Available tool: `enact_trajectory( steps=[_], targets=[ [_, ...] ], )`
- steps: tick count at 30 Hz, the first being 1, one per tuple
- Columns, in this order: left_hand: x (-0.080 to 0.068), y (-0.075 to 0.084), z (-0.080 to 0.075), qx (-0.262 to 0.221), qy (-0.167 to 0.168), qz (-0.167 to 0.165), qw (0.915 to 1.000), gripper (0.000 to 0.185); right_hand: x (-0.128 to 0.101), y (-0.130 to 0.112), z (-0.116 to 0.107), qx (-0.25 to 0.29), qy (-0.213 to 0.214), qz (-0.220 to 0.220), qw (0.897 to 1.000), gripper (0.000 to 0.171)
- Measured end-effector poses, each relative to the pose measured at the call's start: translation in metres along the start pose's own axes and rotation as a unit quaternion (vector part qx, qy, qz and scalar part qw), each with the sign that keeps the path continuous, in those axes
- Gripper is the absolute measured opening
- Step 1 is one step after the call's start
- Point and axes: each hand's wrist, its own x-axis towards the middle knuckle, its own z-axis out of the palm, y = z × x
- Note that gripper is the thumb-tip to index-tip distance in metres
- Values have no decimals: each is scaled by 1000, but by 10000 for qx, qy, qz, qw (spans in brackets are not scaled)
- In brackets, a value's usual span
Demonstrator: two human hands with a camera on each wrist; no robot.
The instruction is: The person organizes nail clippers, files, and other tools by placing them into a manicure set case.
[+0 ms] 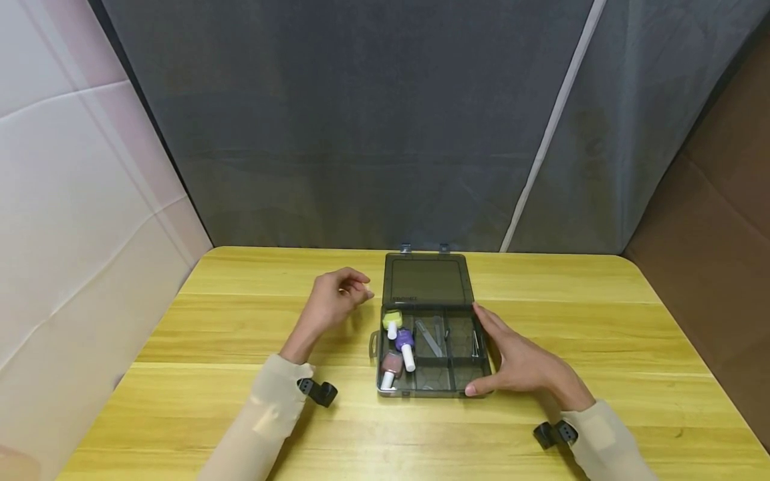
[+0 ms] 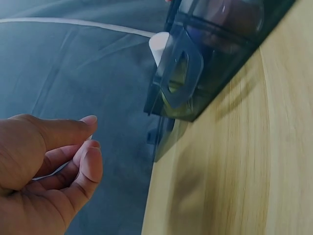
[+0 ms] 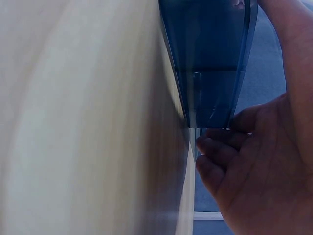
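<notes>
A dark see-through compartment box [image 1: 451, 364] lies on the table with its lid [image 1: 428, 277] folded back. In its left compartment are three nail polish bottles with white caps: yellow [image 1: 393, 317], purple [image 1: 404, 339] and mauve [image 1: 392, 364]. My right hand [image 1: 526, 361] holds the box by its right side, thumb at the front corner and fingers toward the hinge. Left of the box, above the table, my left hand [image 1: 338, 297] has thumb and fingertips together on a small pale bit [image 2: 89, 138], mostly hidden by the fingers.
Inside the box, a long pale strip [image 1: 430, 338] lies in a middle compartment and a thin metal tool [image 1: 475, 344] in a right one. A handle [image 1: 373, 345] juts from the box's left side. Grey cloth [image 1: 361, 133] hangs behind the wooden table [image 1: 210, 334].
</notes>
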Motion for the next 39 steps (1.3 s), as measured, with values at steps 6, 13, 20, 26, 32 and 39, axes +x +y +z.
enact_trajectory(
  steps=[6, 13, 20, 26, 32, 39],
  targets=[
    [-3, 8, 2, -121, -39, 69, 9999, 24, 0, 0, 0, -27, -7, -12, 10000, 145],
    [-6, 14, 8, -136, -41, 278, 9995, 20, 0, 0, 0, -59, 41, -63, 10000, 146],
    [-8, 17, 12, -167, -88, 420, 9989, 18, 0, 0, -1, -71, 109, -219, 9997, 146],
    [-9, 19, 15, -234, -179, 476, 9984, 17, 0, -1, -2, -24, 161, -381, 9991, 145],
    [-12, 23, 19, -259, -294, 373, 9985, 17, 0, -1, -2, -48, 162, -355, 9992, 146],
    [-16, 28, 24, -277, -438, 499, 9974, 16, 0, -1, -2, -74, 154, -334, 9993, 145]
  ],
)
